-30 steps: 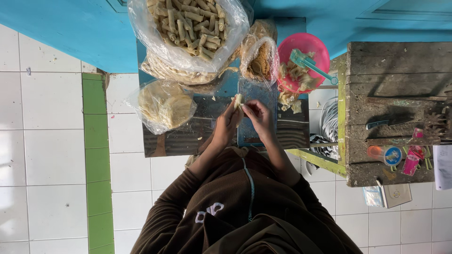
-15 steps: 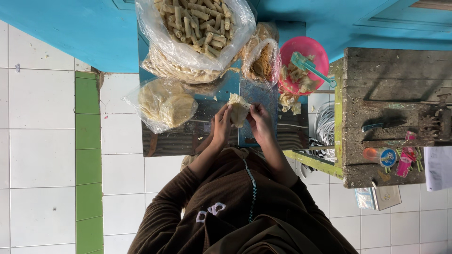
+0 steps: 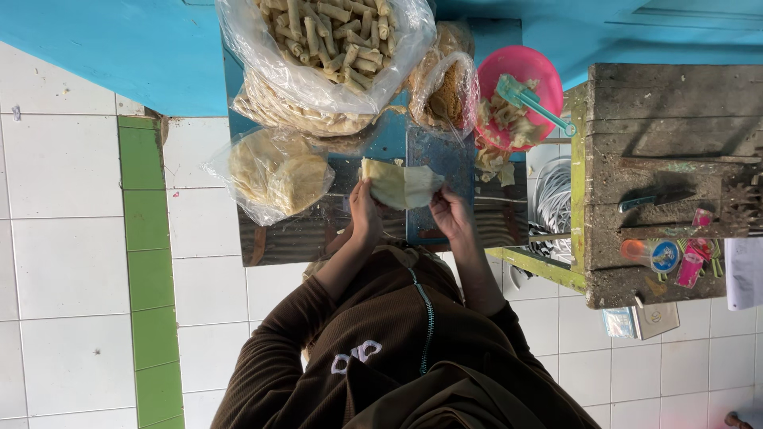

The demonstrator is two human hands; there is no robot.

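1. Since the earlier frame, your hands have spread the small folded piece into a wide pale wrapper sheet (image 3: pixel 402 183).
2. Your left hand (image 3: pixel 364 213) and right hand (image 3: pixel 450 214) each pinch 1 edge of it, above the blue board (image 3: pixel 442 163).
3. Just beyond lie a bag of rolled sticks (image 3: pixel 330 40), a bag of flat rounds (image 3: pixel 274 175) and a pink bowl (image 3: pixel 520 95).

single head view, straight down
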